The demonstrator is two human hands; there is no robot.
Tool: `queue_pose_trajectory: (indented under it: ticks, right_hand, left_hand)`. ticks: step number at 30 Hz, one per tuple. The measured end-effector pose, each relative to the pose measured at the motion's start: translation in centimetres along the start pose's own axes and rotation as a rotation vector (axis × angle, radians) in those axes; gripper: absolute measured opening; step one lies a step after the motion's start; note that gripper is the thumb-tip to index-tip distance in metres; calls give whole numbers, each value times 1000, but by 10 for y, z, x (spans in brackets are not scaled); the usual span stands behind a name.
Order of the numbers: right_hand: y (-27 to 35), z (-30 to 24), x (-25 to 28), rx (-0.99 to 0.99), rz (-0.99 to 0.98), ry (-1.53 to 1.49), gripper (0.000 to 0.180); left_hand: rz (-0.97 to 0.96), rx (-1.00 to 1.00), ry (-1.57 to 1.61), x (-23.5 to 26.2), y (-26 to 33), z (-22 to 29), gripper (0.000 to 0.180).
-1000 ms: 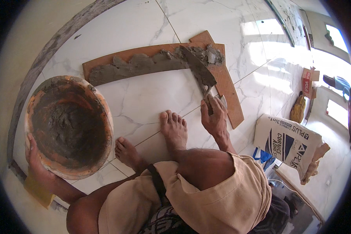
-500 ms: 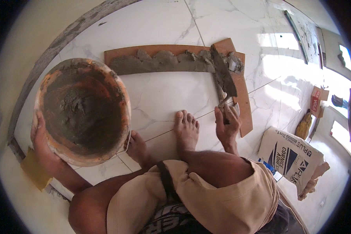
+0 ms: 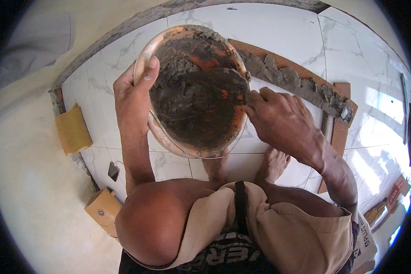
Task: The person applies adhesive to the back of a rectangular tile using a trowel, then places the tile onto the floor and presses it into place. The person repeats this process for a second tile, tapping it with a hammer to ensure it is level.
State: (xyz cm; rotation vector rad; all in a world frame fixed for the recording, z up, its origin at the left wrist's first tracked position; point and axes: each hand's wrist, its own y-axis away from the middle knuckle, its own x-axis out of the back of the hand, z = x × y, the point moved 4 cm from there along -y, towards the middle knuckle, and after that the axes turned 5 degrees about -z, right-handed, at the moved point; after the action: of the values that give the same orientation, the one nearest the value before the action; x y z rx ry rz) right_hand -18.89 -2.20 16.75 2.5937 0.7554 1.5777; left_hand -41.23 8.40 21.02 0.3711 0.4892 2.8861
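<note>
An orange-rimmed bucket (image 3: 163, 138), coated with dried grey, tilts toward me above my feet. Wet grey mortar (image 3: 178, 100) lies inside it. With the thumb over its left rim, my left hand (image 3: 134, 98) grips the bucket. My right hand (image 3: 283, 116) is closed at the right rim around a trowel, whose handle the fingers hide. The mortar-smeared trowel blade (image 3: 221, 84) reaches into the bucket and is hard to tell from the mix. Behind the right hand, a long brown strip (image 3: 278, 58) on the floor carries a lumpy band of mortar.
Another brown strip (image 3: 340, 132) lies crosswise at the long one's right end. White marbled tiles (image 3: 278, 20) cover the floor. At left are a yellowish piece (image 3: 73, 130), a phone-like dark object (image 3: 113, 171) and a tan case (image 3: 103, 211). A printed bag (image 3: 364, 242) stands at lower right.
My right hand has brought the trowel from the strip's right end into the bucket. The bucket is raised and more central in view, my left hand now higher on its rim. The view has shifted left.
</note>
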Motion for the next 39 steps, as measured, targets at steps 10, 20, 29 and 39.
queue_pose_trajectory:
  ticks: [10,20,29,39]
  right_hand:
    - [-32,-34,-15,168,-101,-141,12]
    - [-39,-35,-11,242,-142,-86,11]
    - [-40,-32,-8,281,-234,-159,12]
    - [-43,-39,-18,197,-465,-360,15]
  left_hand:
    - [-56,-40,-88,0,-3,1,38]
    - [45,-40,-164,0,1,6,39]
    - [53,-80,-147,5,5,-4,38]
    - [87,-120,-214,10,-3,-18,38]
